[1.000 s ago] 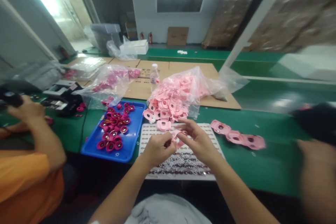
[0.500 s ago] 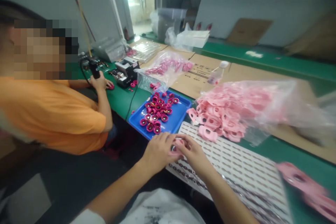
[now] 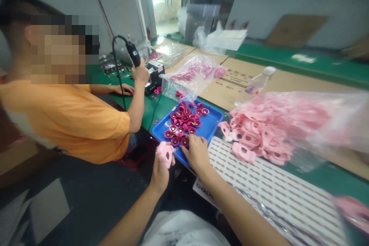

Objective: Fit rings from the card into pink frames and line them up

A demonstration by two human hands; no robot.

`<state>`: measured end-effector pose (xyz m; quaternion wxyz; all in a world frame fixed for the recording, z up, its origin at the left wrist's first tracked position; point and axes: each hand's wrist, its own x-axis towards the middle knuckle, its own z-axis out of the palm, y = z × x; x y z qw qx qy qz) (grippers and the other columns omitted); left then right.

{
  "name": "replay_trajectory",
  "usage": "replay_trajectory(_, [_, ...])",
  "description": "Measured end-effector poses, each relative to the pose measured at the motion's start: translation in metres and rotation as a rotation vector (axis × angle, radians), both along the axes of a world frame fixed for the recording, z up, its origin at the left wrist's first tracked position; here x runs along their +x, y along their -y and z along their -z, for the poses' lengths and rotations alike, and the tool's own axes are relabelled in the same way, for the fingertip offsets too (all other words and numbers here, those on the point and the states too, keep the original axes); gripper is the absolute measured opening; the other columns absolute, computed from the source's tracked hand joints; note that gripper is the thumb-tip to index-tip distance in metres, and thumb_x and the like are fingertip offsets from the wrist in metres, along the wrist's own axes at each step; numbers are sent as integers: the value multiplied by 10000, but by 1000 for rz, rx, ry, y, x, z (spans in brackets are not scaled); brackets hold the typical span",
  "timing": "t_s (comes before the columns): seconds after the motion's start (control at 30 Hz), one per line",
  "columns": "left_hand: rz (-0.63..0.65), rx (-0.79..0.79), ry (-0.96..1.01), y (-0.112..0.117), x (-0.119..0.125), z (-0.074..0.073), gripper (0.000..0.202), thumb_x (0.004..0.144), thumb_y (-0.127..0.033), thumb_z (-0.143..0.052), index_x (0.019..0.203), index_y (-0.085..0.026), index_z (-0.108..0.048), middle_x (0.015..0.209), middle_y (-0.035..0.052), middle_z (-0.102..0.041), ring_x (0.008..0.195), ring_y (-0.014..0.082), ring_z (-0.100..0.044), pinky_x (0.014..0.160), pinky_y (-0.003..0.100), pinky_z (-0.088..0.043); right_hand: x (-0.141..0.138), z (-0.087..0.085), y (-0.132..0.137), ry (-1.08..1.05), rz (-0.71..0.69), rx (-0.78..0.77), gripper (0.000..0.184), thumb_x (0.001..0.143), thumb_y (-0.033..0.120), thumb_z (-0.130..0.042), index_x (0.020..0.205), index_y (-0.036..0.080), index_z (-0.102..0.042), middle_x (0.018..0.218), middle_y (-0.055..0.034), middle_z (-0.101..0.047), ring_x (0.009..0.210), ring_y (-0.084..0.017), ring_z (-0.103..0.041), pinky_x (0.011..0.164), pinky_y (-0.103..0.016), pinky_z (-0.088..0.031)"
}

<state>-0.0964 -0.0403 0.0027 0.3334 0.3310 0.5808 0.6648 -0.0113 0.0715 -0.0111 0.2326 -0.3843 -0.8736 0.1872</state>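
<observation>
My left hand (image 3: 160, 171) is closed on a light pink plastic part (image 3: 165, 152), held just off the near corner of the blue tray (image 3: 211, 125). My right hand (image 3: 196, 153) rests on the tray's near edge, its fingers curled over the dark pink round pieces (image 3: 184, 121) piled there; whether it grips one is hidden. To the right lies a white perforated sheet (image 3: 259, 180) with small rings along its near rows. Beyond it a clear bag spills a heap of light pink parts (image 3: 259, 130).
A person in an orange shirt (image 3: 66, 119) sits at my left, one hand raised with a black corded tool (image 3: 134, 54). A second bag of dark pink pieces (image 3: 193, 75), a plastic bottle (image 3: 259, 80) and flat cardboard (image 3: 230, 84) lie on the green bench.
My hands separated: the left carried the light pink part left of the tray, the right reached onto the dark pink pieces. The view swung left, and the person raised the black tool.
</observation>
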Motion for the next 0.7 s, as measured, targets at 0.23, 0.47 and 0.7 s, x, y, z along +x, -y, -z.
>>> replay_trajectory(0.23, [89, 45, 370, -16, 20, -16, 403, 813, -404, -96, 1082, -249, -354, 880, 37, -481, 543, 100, -435, 574, 274, -364, 51, -38, 4, -244, -123, -240, 303, 742, 217, -461, 1040, 254, -423, 973, -30, -485, 896, -169, -469, 811, -306, -381])
replay_trajectory(0.47, [335, -22, 630, -35, 61, -25, 378, 798, -424, -214, 1035, -209, -414, 891, 49, -516, 510, 104, -487, 520, 269, -398, 114, -81, 21, -210, -24, -374, 325, 690, 177, -523, 989, 239, -410, 892, -5, -507, 859, -149, -482, 785, -281, -394])
replay_trajectory(0.7, [492, -75, 586, -48, 101, -35, 365, 797, -411, -248, 980, -165, -446, 728, 45, -548, 479, 108, -481, 478, 247, -382, 162, -92, 29, -104, -39, -270, 167, 727, 105, -439, 848, 218, -463, 864, -24, -474, 827, -137, -462, 765, -282, -398])
